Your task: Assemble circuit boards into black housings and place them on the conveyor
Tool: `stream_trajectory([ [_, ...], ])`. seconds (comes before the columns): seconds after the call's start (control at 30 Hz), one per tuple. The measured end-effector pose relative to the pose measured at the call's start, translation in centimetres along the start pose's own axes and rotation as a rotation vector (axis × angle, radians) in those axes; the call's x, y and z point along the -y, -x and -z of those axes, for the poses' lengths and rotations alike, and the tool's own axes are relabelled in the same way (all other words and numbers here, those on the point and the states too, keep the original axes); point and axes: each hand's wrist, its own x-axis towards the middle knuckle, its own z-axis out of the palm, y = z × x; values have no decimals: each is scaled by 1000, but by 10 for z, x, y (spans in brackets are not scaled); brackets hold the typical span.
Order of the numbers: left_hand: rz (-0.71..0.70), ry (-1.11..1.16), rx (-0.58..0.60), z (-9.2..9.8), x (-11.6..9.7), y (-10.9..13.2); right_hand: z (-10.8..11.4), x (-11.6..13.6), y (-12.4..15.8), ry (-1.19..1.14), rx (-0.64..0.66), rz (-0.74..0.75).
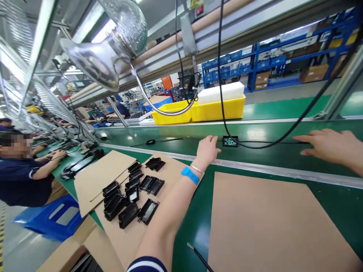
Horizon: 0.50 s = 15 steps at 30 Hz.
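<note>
My left hand (207, 150), with a blue band and a bracelet at the wrist, is over the green belt with its fingers curled at a thin black cable. Just right of it lies a small open black case (230, 141) with a green circuit board inside. From the case the black cable (269, 142) runs right to my right hand (326, 145). That hand is stretched out flat, index finger over the cable, thumb apart from it. The exact contact of my left fingertips is partly hidden.
Several black plastic housings (147, 210) lie on cardboard at left. A cardboard sheet (255, 223) and a cable with bare wire ends (200, 257) are in front. Yellow bins (217, 109) stand behind the belt. A thick black cable (300, 122) hangs across; a co-worker (22, 170) sits left.
</note>
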Motion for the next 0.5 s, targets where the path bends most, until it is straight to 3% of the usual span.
stream_trajectory([
  [0.1, 100, -57, 60, -1, 33, 48, -14, 16, -7, 141, 11, -4],
  [0.2, 379, -154, 107, 21, 97, 124, -33, 59, 21, 75, -78, 197],
  [0.3, 658, -228, 172, 47, 161, 186, -34, 115, 57, -89, -133, 386],
  [0.4, 763, -211, 239, 54, 196, 216, -24, 166, 86, -276, -127, 549],
  [0.5, 731, -152, 254, 42, 199, 222, -16, 200, 109, -417, -65, 640],
])
